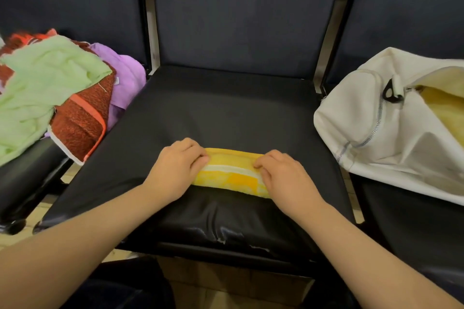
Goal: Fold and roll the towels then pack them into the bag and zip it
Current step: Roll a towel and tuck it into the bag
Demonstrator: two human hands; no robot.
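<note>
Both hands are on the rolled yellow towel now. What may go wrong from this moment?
The left hand and right hand grip the ends of the yellow towel. Its white edge lies free on top, so the roll may loosen when lifted.
The red towel overhangs its chair's edge and may slide off.
The mouth of the white bag sags, so the roll may catch there.

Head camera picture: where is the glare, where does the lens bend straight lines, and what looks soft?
Head view: glare streaks on the glossy front edge of the chair seat; head view: the wide lens tilts the chair frame outward; head view: the yellow towel gripped by the left hand and right hand is sharp, the green towel at the edge slightly softer.
</note>
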